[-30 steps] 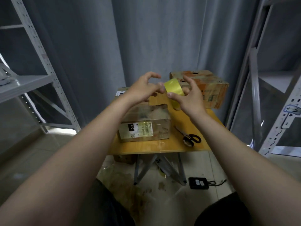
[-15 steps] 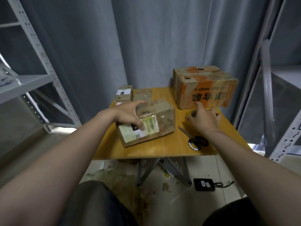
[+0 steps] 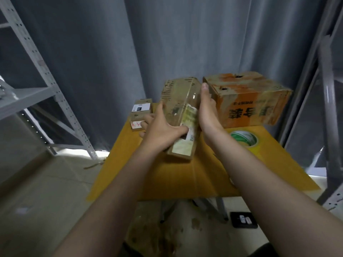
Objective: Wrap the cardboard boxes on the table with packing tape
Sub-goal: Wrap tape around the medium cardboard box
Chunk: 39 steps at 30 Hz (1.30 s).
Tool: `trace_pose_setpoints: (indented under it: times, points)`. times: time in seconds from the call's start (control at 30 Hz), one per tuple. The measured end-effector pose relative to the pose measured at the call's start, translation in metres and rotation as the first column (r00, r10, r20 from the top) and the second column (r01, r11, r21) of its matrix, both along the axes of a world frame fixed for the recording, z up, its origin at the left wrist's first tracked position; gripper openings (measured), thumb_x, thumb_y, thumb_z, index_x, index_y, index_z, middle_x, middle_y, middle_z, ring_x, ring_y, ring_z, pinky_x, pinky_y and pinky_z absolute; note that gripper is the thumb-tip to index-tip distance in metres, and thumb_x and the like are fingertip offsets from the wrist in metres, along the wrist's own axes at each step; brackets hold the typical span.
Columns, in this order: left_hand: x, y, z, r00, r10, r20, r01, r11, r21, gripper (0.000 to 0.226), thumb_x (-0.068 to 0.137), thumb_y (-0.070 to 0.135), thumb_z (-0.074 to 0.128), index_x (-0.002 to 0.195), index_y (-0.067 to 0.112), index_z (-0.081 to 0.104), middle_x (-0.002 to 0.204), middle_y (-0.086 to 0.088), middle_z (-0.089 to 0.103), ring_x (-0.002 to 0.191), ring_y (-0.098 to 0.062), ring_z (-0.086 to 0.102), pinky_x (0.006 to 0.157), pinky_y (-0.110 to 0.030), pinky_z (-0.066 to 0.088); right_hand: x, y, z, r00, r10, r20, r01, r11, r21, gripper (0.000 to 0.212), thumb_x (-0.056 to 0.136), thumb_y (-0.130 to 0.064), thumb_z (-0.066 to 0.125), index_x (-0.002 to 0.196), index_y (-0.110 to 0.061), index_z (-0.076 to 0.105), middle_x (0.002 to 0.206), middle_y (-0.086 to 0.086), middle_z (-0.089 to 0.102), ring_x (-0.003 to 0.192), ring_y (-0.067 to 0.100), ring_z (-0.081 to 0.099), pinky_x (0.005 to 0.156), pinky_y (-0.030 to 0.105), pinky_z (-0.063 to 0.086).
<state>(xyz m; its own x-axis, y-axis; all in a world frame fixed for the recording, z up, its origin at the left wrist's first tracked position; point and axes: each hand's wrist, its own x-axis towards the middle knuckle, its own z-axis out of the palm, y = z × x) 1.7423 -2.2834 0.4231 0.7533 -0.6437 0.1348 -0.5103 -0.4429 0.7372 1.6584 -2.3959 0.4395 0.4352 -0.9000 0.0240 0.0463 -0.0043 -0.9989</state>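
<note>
Yellow-brown wood of the table (image 3: pixel 185 182) spreads under my forearms. Over its middle I hold the taped cardboard box (image 3: pixel 176 101) tipped steeply up on end, label showing — whether its low edge touches the tabletop I cannot tell. My left hand (image 3: pixel 163 130) grips it from the left, thumb curled across the near face, fingers spread along the left side. My right hand (image 3: pixel 207 115) lies flat against its right side, fingers straight and together. Just right of that wrist the roll of packing tape (image 3: pixel 244 139) lies flat on the table. Behind it stands the large orange box (image 3: pixel 246 101) — and at the far left corner the small boxes (image 3: pixel 142 108) sit together before the grey curtain (image 3: pixel 185 43).
</note>
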Motion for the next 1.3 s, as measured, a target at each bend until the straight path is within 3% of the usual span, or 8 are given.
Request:
trace_pose_setpoints:
  times: [0.13, 0.27, 0.5, 0.73, 0.8, 0.9, 1.1, 1.3]
  points:
    - [-0.011, -0.015, -0.018, 0.996, -0.002, 0.093, -0.002, 0.999, 0.051, 0.129, 0.053, 0.067, 0.069, 0.158, 0.043, -0.002, 0.146, -0.007, 0.022, 0.14, -0.031, 0.02, 0.1, -0.043, 0.022, 0.018, -0.018, -0.006, 0.993, -0.12, 0.002, 0.12, 0.99, 0.07, 0.095, 0.094, -0.083, 0.021, 0.163, -0.018, 0.028, 0.166, 0.01, 0.034, 0.152, 0.033, 0.033, 0.124, 0.054, 0.024]
    - [-0.014, -0.026, -0.025, 0.968, 0.076, 0.237, -0.103, 0.99, 0.101, 0.126, 0.061, 0.069, 0.071, 0.158, 0.036, -0.002, 0.145, -0.013, 0.024, 0.135, -0.039, 0.025, 0.104, -0.054, 0.03, 0.036, -0.025, -0.019, 0.98, -0.194, -0.044, 0.196, 0.979, 0.06, 0.093, 0.097, -0.08, 0.018, 0.163, -0.015, 0.021, 0.167, 0.014, 0.029, 0.152, 0.036, 0.029, 0.119, 0.053, 0.024]
    - [-0.012, -0.022, -0.026, 0.95, 0.076, 0.302, -0.106, 0.991, 0.085, 0.121, 0.069, 0.072, 0.073, 0.161, 0.033, 0.004, 0.148, -0.017, 0.027, 0.138, -0.042, 0.028, 0.105, -0.057, 0.034, 0.043, -0.029, -0.034, 0.952, -0.305, 0.006, 0.305, 0.952, -0.014, 0.081, 0.1, -0.074, 0.026, 0.147, -0.01, 0.039, 0.136, 0.01, 0.056, 0.122, 0.03, 0.055, 0.086, 0.037, 0.033]
    - [-0.004, -0.002, -0.027, 0.973, 0.026, 0.228, -0.023, 1.0, -0.016, 0.119, 0.066, 0.063, 0.083, 0.161, 0.036, 0.015, 0.144, -0.009, 0.032, 0.137, -0.033, 0.03, 0.102, -0.043, 0.038, 0.035, -0.019, -0.046, 0.942, -0.329, 0.061, 0.334, 0.912, -0.239, 0.05, 0.103, -0.067, 0.027, 0.114, -0.021, 0.04, 0.102, -0.003, 0.062, 0.092, 0.019, 0.061, 0.073, 0.038, 0.041]
    - [0.0, 0.002, -0.027, 0.981, 0.01, 0.193, -0.003, 0.999, -0.036, 0.118, 0.066, 0.059, 0.087, 0.16, 0.038, 0.018, 0.142, -0.004, 0.033, 0.137, -0.031, 0.032, 0.094, -0.036, 0.033, 0.033, -0.02, -0.048, 0.923, -0.362, 0.13, 0.384, 0.874, -0.296, 0.04, 0.107, -0.059, 0.031, 0.105, -0.021, 0.042, 0.087, -0.008, 0.058, 0.077, 0.0, 0.057, 0.064, 0.026, 0.041]
    - [0.004, 0.007, -0.025, 0.987, -0.013, 0.158, 0.022, 0.998, -0.054, 0.118, 0.064, 0.056, 0.091, 0.158, 0.041, 0.022, 0.131, 0.006, 0.031, 0.137, -0.027, 0.035, 0.094, -0.033, 0.033, 0.029, -0.024, -0.05, 0.896, -0.389, 0.215, 0.441, 0.836, -0.326, 0.033, 0.111, -0.046, 0.037, 0.096, -0.018, 0.046, 0.072, -0.012, 0.048, 0.061, -0.008, 0.051, 0.054, 0.014, 0.038]
    - [0.01, 0.012, -0.023, 0.995, -0.095, 0.041, 0.099, 0.989, -0.109, 0.122, 0.051, 0.061, 0.088, 0.157, 0.04, 0.029, 0.139, 0.009, 0.039, 0.139, -0.022, 0.043, 0.111, -0.046, 0.045, 0.023, -0.041, -0.05, 0.85, -0.445, 0.28, 0.518, 0.801, -0.3, 0.037, 0.111, -0.03, 0.044, 0.075, -0.024, 0.047, 0.067, -0.01, 0.05, 0.056, -0.002, 0.046, 0.054, 0.017, 0.034]
    - [0.018, 0.015, -0.021, 0.982, -0.171, -0.082, 0.151, 0.965, -0.213, 0.127, 0.045, 0.061, 0.087, 0.157, 0.038, 0.034, 0.146, 0.002, 0.048, 0.137, -0.02, 0.048, 0.11, -0.048, 0.049, 0.017, -0.041, -0.045, 0.867, -0.406, 0.289, 0.479, 0.838, -0.262, 0.04, 0.111, -0.03, 0.046, 0.071, -0.027, 0.048, 0.066, -0.011, 0.052, 0.056, -0.006, 0.049, 0.055, 0.014, 0.036]
